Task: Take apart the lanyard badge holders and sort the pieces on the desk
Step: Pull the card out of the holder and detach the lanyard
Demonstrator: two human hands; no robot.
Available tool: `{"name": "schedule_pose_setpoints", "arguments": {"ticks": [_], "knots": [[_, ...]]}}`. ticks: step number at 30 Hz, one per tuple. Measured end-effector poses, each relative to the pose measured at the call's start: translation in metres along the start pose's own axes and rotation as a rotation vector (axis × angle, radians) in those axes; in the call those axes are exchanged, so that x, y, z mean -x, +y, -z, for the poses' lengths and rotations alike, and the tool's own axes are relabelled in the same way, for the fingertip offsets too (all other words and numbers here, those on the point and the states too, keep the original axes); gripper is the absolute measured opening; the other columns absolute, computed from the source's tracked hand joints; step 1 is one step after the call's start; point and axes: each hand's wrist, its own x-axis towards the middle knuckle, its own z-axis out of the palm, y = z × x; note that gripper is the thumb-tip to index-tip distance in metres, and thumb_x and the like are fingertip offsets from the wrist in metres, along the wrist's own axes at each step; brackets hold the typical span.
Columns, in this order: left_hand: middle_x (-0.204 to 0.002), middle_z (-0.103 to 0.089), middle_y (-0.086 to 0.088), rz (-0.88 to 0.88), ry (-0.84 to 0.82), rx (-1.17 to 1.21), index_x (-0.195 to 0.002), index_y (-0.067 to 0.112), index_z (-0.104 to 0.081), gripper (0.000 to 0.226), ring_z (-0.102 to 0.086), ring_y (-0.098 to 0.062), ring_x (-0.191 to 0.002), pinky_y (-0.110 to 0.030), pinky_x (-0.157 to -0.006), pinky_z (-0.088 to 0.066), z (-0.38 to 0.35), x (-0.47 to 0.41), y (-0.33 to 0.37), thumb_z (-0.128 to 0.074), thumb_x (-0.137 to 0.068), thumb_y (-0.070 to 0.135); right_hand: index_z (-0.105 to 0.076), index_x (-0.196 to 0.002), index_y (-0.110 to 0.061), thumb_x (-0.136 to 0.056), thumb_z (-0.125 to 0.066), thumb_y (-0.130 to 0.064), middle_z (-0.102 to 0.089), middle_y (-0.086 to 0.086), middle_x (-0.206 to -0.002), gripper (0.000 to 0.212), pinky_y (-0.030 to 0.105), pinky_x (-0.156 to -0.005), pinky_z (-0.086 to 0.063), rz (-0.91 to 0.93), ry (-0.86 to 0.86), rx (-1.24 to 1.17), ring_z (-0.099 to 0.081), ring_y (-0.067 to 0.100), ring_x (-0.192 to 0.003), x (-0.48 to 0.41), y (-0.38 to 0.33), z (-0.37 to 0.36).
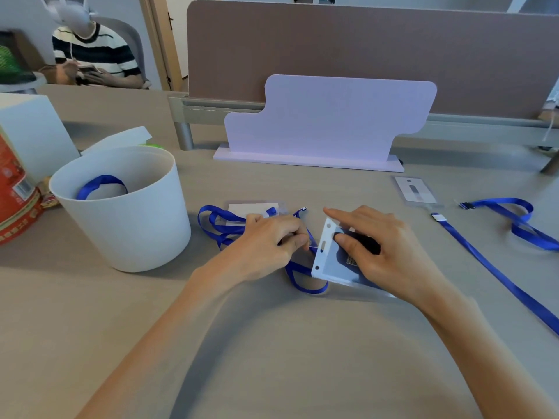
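A clear badge holder (328,261) lies tilted at the desk's middle. My right hand (381,252) holds it, thumb on its face and index finger stretched past its top corner. My left hand (269,246) pinches the clip end of a blue lanyard (298,275) at the holder's slot. That strap loops under the holder and back to the left. Behind my left hand lies a second badge holder (257,209) tangled with blue lanyard (211,220).
A white bucket (133,225) at left holds a blue lanyard (101,184). A third badge holder (416,192) and two loose blue lanyards (496,267) (520,219) lie at right. A lilac stand (326,125) is behind; a red can (15,195) and white box far left.
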Motion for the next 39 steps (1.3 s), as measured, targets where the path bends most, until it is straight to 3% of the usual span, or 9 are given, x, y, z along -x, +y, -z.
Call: {"name": "schedule_pose_setpoints", "arguments": {"ticks": [4, 9, 13, 16, 19, 25, 29, 32, 39], "knots": [[-0.088, -0.064, -0.001, -0.012, -0.030, -0.012, -0.086, 0.023, -0.061, 0.022, -0.038, 0.001, -0.082, -0.021, -0.079, -0.017, 0.002, 0.000, 0.003, -0.044, -0.100, 0.023, -0.062, -0.126, -0.028, -0.090, -0.056, -0.022, -0.054, -0.014, -0.077, 0.037, 0.028, -0.074, -0.042, -0.010, -0.027, 0.030, -0.052, 0.008, -0.068, 0.000, 0.004, -0.005], [-0.079, -0.060, 0.008, -0.028, -0.051, 0.058, -0.080, 0.029, -0.058, 0.026, -0.040, 0.007, -0.084, -0.025, -0.088, -0.022, 0.002, 0.003, 0.006, -0.044, -0.100, 0.020, -0.059, -0.129, -0.029, -0.092, -0.057, -0.019, -0.056, -0.014, -0.089, 0.038, 0.038, -0.078, -0.048, 0.002, -0.020, 0.089, -0.050, 0.004, -0.074, 0.002, 0.010, -0.008], [-0.076, -0.053, 0.012, 0.030, -0.068, 0.122, -0.082, 0.021, -0.059, 0.029, -0.033, 0.017, -0.082, -0.022, -0.087, -0.025, -0.002, 0.005, 0.009, -0.040, -0.099, 0.034, -0.061, -0.127, -0.030, -0.092, -0.056, -0.020, -0.056, -0.015, -0.096, 0.036, 0.035, -0.084, -0.044, -0.006, 0.004, 0.144, -0.055, 0.006, -0.079, 0.005, 0.008, -0.010], [-0.069, -0.049, 0.020, 0.016, -0.025, 0.117, -0.078, 0.021, -0.058, 0.039, -0.038, -0.001, -0.085, -0.026, -0.094, -0.022, -0.007, 0.004, 0.010, -0.045, -0.090, 0.055, -0.063, -0.124, -0.032, -0.091, -0.055, -0.024, -0.057, -0.017, -0.095, 0.035, 0.032, -0.084, -0.042, -0.018, 0.023, 0.147, -0.055, 0.005, -0.079, 0.005, 0.004, -0.010], [-0.064, -0.052, 0.030, 0.003, 0.009, 0.082, -0.071, 0.025, -0.054, 0.030, -0.041, -0.001, -0.084, -0.026, -0.093, -0.022, -0.007, 0.004, 0.010, -0.057, -0.089, 0.049, -0.063, -0.123, -0.033, -0.091, -0.054, -0.025, -0.057, -0.018, -0.095, 0.034, 0.028, -0.083, -0.038, -0.017, 0.017, 0.173, -0.046, -0.004, -0.077, 0.003, 0.003, -0.010], [-0.076, -0.062, 0.027, 0.034, -0.074, 0.135, -0.083, 0.035, -0.069, 0.016, -0.038, -0.017, -0.105, -0.029, -0.093, -0.030, -0.001, 0.003, 0.006, -0.059, -0.089, 0.045, -0.063, -0.122, -0.035, -0.089, -0.054, -0.031, -0.058, -0.017, -0.094, 0.035, 0.020, -0.080, -0.033, -0.072, 0.008, 0.200, -0.041, -0.005, -0.077, 0.006, 0.002, -0.006], [-0.087, -0.065, 0.015, -0.024, -0.120, 0.130, -0.085, 0.035, -0.070, 0.022, -0.050, -0.007, -0.094, -0.028, -0.087, -0.039, 0.001, 0.000, 0.000, -0.053, -0.090, 0.049, -0.059, -0.125, -0.040, -0.083, -0.051, -0.056, -0.052, -0.019, -0.092, 0.046, 0.016, -0.083, -0.032, -0.100, -0.058, 0.181, -0.044, -0.010, -0.084, 0.007, 0.004, -0.005], [-0.070, -0.056, 0.033, -0.068, -0.148, 0.062, -0.083, 0.034, -0.064, 0.018, -0.045, 0.006, -0.076, -0.019, -0.071, -0.029, 0.001, -0.001, 0.005, -0.052, -0.096, 0.038, -0.057, -0.126, -0.043, -0.080, -0.048, -0.065, -0.051, -0.020, -0.091, 0.052, 0.014, -0.081, -0.031, -0.108, -0.098, 0.185, -0.044, -0.010, -0.086, 0.006, 0.005, -0.005], [-0.072, -0.055, 0.036, -0.060, -0.158, 0.072, -0.085, 0.037, -0.064, 0.017, -0.043, -0.007, -0.083, -0.026, -0.074, -0.029, -0.006, -0.003, -0.005, -0.051, -0.096, 0.041, -0.055, -0.126, -0.045, -0.078, -0.045, -0.069, -0.051, -0.019, -0.090, 0.054, 0.013, -0.081, -0.031, -0.144, -0.159, 0.178, -0.051, 0.004, -0.082, 0.006, 0.005, -0.008]]}}
